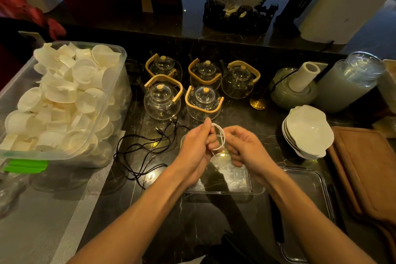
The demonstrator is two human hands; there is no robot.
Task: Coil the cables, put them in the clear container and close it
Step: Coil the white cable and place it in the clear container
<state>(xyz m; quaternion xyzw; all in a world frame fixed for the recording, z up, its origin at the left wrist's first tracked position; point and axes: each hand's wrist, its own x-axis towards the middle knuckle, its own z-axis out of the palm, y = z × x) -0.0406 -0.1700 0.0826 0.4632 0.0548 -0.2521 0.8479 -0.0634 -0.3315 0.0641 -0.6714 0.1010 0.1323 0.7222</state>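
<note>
Above the dark marble counter (246, 118), two hands hold a white cable (220, 138) in a small coil.

From left to right: a large clear bin of white cups (64, 100); loose black cables (145, 150) lying uncoiled on the counter; the left hand (196, 148), fingers curled round the white coil; the right hand (246, 148), fingers curled and pinching the coil's other side; directly beneath the hands, the open clear container (231, 180); its lid (310, 191) lying just to the right; stacked white bowls (308, 130) behind the lid.
</note>
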